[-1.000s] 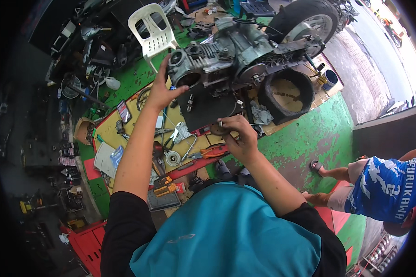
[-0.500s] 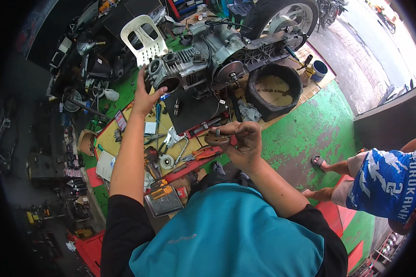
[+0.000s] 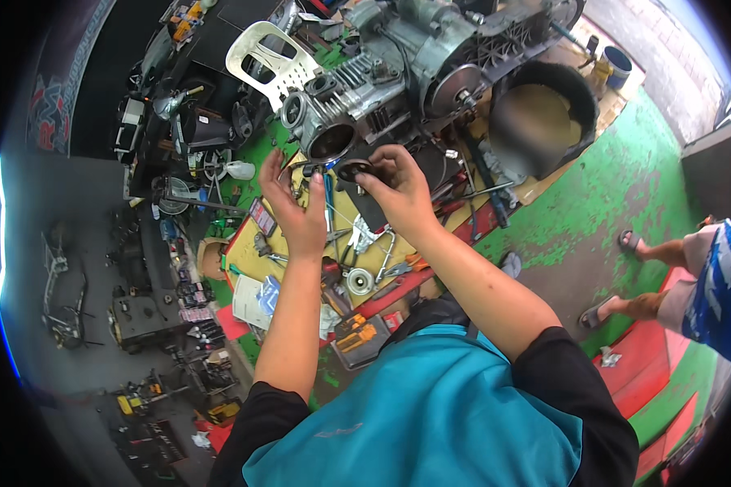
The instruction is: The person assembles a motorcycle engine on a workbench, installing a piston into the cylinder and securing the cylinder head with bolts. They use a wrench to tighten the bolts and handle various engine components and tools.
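In my right hand (image 3: pixel 402 191) is a dark round disc-shaped metal part (image 3: pixel 354 170), pinched between thumb and fingers just in front of the engine. My left hand (image 3: pixel 296 213) is beside it with thumb and fingers apart, and I see nothing held there. Both hands are close below the round opening at the near end of a grey metal engine (image 3: pixel 374 101). The engine lies on the workbench, its finned cylinder part toward me. A black mat (image 3: pixel 439 169) lies partly hidden behind my right hand.
Pliers, wrenches and a round metal part (image 3: pixel 360 281) lie on the yellow bench top. A black tub (image 3: pixel 581 85) stands to the engine's right. Behind the engine is a white plastic chair (image 3: pixel 276 57). A person (image 3: pixel 715 284) stands at the right.
My left hand has come off the engine's end and moved down beside my right. My right hand has raised the round part toward the engine opening. The view has shifted left.
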Demonstrator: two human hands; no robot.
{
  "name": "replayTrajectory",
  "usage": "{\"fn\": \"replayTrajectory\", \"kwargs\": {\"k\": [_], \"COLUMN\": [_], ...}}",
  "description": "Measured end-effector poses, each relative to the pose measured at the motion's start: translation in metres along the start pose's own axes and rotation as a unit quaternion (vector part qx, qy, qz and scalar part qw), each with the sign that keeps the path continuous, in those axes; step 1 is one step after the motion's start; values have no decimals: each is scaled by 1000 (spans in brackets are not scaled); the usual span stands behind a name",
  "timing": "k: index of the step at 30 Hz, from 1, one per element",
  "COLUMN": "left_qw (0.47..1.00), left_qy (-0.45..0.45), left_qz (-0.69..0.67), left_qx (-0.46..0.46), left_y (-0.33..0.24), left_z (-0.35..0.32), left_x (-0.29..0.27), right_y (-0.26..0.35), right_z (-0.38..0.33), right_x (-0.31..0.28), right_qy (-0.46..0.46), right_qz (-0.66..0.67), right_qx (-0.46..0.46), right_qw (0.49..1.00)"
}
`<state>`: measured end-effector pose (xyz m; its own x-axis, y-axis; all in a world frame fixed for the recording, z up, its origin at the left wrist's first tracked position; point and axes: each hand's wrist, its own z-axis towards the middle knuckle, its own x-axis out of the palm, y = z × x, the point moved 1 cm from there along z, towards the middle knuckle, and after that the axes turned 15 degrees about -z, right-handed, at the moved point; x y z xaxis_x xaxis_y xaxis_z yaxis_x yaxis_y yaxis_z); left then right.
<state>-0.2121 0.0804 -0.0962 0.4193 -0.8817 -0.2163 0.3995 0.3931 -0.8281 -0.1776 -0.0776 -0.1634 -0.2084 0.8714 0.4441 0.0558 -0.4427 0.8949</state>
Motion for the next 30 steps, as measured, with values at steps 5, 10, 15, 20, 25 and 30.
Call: {"fn": "replayTrajectory", "kwargs": {"k": [5,10,15,20,25,30], "left_qw": [992,991,972,914,882,886], "left_qy": [118,123,124,170,209,211], "left_qz": [-9,3,21,185,278,261], "left_qx": [41,42,200,318,319,319], "left_y": [25,42,52,41,30,40], "left_z": [28,41,48,51,57,59], "left_x": [-16,-16,-14,-16,-13,-12], "right_y": [-38,-42,-39,-27,-19,-22], "right_z": [25,37,39,34,29,30], "right_x": [35,45,51,58,64,63], "right_qy": [-72,-99,-135,-187,-249,-259], "right_qz": [48,35,-5,-88,-133,-120], "right_qx": [-46,-80,-97,-73,-120,-107], "right_qw": [995,991,986,976,952,952]}}
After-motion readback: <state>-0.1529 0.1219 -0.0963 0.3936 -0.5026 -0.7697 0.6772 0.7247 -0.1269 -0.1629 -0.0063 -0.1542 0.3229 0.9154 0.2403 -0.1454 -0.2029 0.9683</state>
